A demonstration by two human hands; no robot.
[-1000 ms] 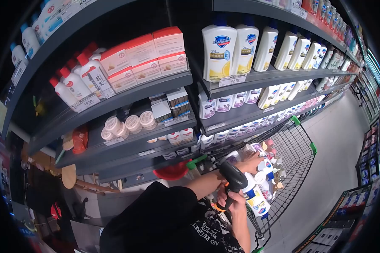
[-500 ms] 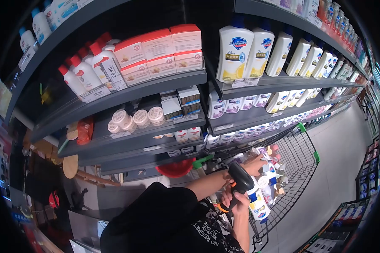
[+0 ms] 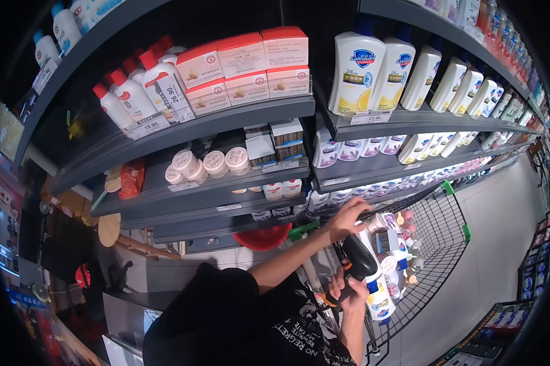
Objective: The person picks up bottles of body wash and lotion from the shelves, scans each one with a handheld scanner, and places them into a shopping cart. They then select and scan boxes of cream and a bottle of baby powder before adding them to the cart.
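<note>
My left hand (image 3: 348, 219) is over the near side of a wire shopping cart (image 3: 443, 244), its fingers loosely bent and apart with nothing visible between them. Below it, my right hand (image 3: 346, 290) grips a black and orange handheld scanner (image 3: 359, 256). White bottles, jars and other packages fill part of the cart beside both hands. Among them are a small grey box (image 3: 385, 241), a white jar (image 3: 388, 264) and a white and yellow bottle (image 3: 380, 304), partly hidden near the scanner.
Dark shelves hold red-capped bottles (image 3: 128, 94), red and white boxes (image 3: 241, 53), round jars (image 3: 214, 162) and large pump bottles (image 3: 357, 76). A red basin (image 3: 263, 238) sits under the shelves. Grey floor (image 3: 501, 207) runs along the aisle, with more shelving at right.
My left hand has pulled back from the items in the cart, up and left, uncovering the small grey box. My right hand still holds the scanner. The shelves appear shifted slightly right.
</note>
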